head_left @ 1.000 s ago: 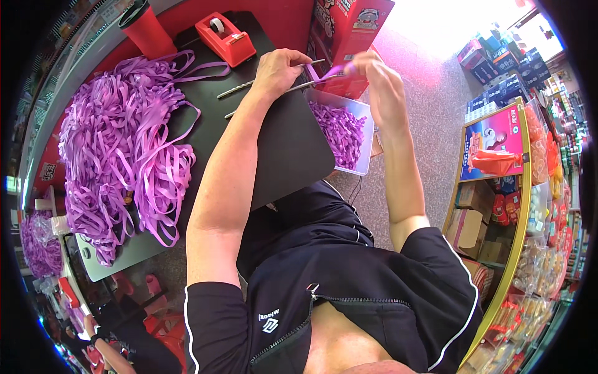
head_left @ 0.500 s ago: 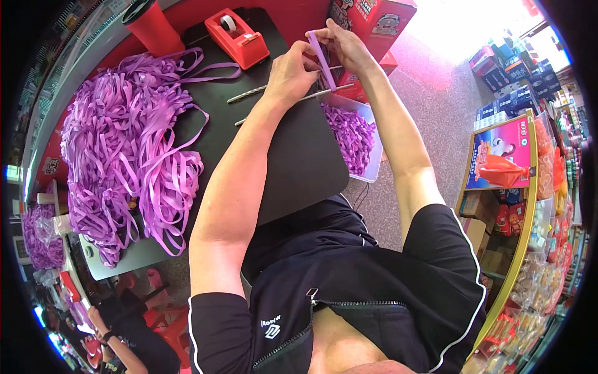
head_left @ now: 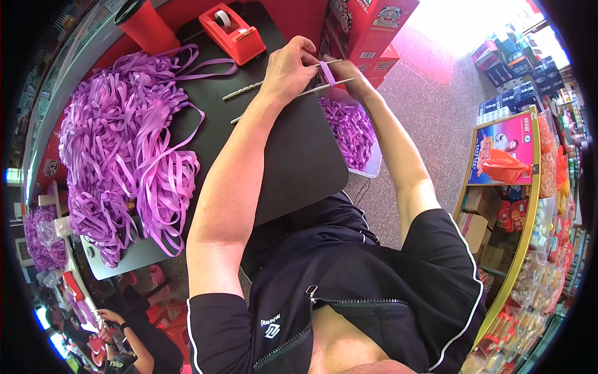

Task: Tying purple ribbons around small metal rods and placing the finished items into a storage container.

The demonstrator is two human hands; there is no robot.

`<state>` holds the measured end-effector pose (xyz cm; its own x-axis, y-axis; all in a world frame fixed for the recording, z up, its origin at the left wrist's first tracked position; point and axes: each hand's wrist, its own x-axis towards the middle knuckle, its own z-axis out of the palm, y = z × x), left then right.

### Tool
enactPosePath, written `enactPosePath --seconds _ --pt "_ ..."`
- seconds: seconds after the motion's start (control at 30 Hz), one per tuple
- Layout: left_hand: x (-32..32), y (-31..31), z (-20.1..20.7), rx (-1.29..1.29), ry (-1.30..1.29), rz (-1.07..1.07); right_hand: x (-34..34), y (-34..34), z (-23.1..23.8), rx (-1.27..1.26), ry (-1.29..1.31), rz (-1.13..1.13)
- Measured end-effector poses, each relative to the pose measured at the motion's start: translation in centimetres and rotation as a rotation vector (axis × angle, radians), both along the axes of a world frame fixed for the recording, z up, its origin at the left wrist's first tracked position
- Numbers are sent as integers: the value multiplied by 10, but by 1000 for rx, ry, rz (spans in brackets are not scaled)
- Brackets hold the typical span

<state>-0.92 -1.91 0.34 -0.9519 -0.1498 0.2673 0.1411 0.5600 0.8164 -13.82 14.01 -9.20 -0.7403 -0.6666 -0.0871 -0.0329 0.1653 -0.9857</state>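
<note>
Two thin metal rods, the upper one spiral-ridged like a drill bit (head_left: 242, 91) and the lower one a plain-looking rod (head_left: 324, 87), lie across the far right edge of the black tabletop. A purple ribbon (head_left: 327, 73) spans both near their outer ends. Beside it my left hand (head_left: 288, 70) is closed over the rods, its fingertips pinched at the ribbon. My right hand (head_left: 356, 80) is on the ribbon's other side, its fingers mostly hidden behind rods and ribbon. A clear plastic bin (head_left: 375, 157) of short purple ribbon pieces (head_left: 350, 134) sits below the table edge.
A large heap of purple ribbon (head_left: 121, 149) covers the table's left side. Behind are a red tape dispenser (head_left: 233, 34) and a red cylinder (head_left: 146, 26). Red boxes (head_left: 367, 37) stand beyond my hands. Shelves of packaged goods (head_left: 529, 268) line the right. A co-worker (head_left: 128, 340) is at lower left.
My right hand has dropped from above the rods to beside and behind them. The ribbon that stood up between my hands now lies short across both rods. My left hand stays near its place.
</note>
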Motion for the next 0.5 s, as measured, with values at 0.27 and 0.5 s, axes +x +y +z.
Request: enactPosePath --seconds 0.27,0.5 --pt "0 -1 -3 -126 105 -60 76 27 -11 -143 176 0" --pt "-2 3 -2 -119 51 -80 93 29 -13 -223 109 -42"
